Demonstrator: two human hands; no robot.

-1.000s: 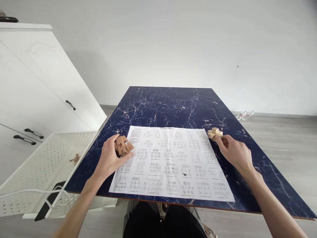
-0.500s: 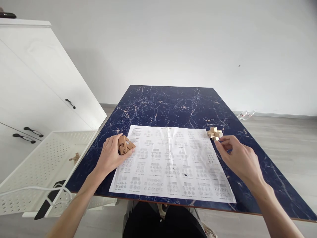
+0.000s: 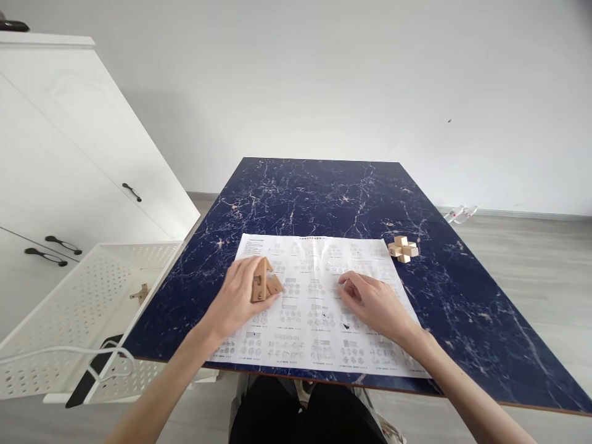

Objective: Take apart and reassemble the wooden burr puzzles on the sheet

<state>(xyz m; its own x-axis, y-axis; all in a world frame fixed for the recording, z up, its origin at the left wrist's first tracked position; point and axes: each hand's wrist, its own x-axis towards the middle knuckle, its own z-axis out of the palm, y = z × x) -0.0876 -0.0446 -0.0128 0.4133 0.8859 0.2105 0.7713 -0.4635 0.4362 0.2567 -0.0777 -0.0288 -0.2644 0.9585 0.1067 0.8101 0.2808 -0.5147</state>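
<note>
My left hand is closed around a brown wooden puzzle with notched pieces and a dark letter on its face. It holds the puzzle over the left half of a printed instruction sheet, which carries rows of small diagrams. Over the sheet's right half, my right hand is loosely curled, with a gap between thumb and fingers and nothing visible in it. A pale wooden burr puzzle rests by the sheet's upper right corner, apart from both hands.
The sheet lies on a dark blue marbled table. Left of the table are a white perforated basket with a small wooden piece, a white cable and a white cabinet. Clear plastic objects lie beyond its right edge.
My right hand has left the burr puzzle and moved left over the sheet. My left hand has carried the brown puzzle rightward, further onto the sheet. The burr puzzle stays by the corner.
</note>
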